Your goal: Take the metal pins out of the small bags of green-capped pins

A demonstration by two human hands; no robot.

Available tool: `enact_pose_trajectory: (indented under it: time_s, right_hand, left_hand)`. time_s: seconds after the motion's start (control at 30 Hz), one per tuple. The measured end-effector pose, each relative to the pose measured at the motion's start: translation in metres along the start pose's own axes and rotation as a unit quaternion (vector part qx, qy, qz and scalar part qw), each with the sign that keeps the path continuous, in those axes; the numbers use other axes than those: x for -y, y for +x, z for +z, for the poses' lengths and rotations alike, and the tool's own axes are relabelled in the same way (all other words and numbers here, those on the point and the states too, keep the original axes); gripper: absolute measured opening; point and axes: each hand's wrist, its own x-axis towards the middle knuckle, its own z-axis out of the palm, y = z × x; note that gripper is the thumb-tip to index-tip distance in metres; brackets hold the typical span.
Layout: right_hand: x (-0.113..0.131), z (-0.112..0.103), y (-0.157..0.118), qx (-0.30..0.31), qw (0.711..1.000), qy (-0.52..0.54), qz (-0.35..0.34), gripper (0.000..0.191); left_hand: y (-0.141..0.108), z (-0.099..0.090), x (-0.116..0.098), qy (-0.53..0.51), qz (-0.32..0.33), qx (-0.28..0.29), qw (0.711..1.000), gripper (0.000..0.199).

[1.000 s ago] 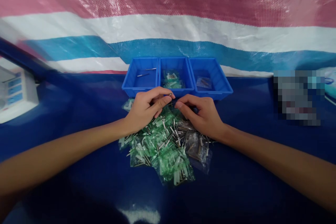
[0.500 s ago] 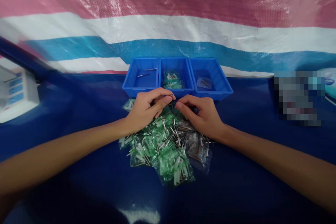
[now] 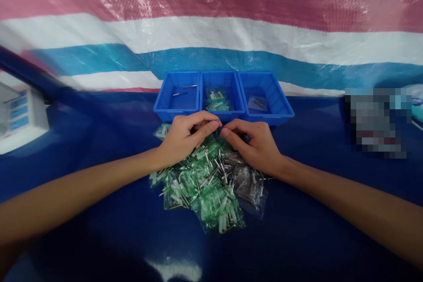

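My left hand [image 3: 185, 139] curls at the front of a blue three-part plastic bin [image 3: 222, 72], its thumb and fingertips pinched on a small metal pin [image 3: 218, 120]. Facing it, my right hand [image 3: 253, 143] rests with curled fingers above a heap of small plastic bags [image 3: 211, 189] holding green-tinted parts and metal pins. Whether that hand holds anything is hidden. The bin's left compartment has two thin metal pins [image 3: 181, 93], the middle one green bags [image 3: 217, 100], and the right one a clear bag [image 3: 257, 103].
A white device with blue panels [image 3: 21, 116] stands at the far left, and a pixelated patch [image 3: 376, 123] hides something at the right. The bin and heap lie on a glossy dark blue surface [image 3: 313, 211], with a striped woven tarp [image 3: 231, 35] behind.
The pin at my left fingertips has shifted slightly to the right. My right hand and the heap of bags stay much as they were.
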Motion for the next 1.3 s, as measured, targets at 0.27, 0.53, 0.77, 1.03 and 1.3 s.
enact_pose_trajectory:
  time_s: [0.27,0.53,0.77,1.03,1.3]
  right_hand:
    - [0.0012,-0.0005,0.0006,0.002,1.000,-0.007,-0.007,0.022]
    - [0.0000,-0.0011,0.0017,0.000,0.999,-0.019,-0.030,0.022]
    - [-0.0023,-0.0007,0.0014,0.000,0.999,-0.020,-0.035,0.022]
    - [-0.0022,-0.0006,0.0012,0.002,0.999,-0.017,-0.033,0.022]
    - [-0.0021,-0.0007,0.0012,0.004,0.999,-0.018,-0.035,0.023]
  left_hand:
    - [0.0008,-0.0006,-0.0016,0.035,0.015,0.001,0.999,0.017]
    - [0.0016,-0.0002,-0.0024,0.051,0.023,0.005,0.998,0.016]
    - [0.0018,0.0005,-0.0008,0.057,0.031,0.003,0.998,0.017]
    - [0.0017,0.0004,0.0002,0.063,0.034,0.002,0.997,0.016]
    - [0.0021,0.0009,-0.0011,0.060,0.036,0.003,0.998,0.015]
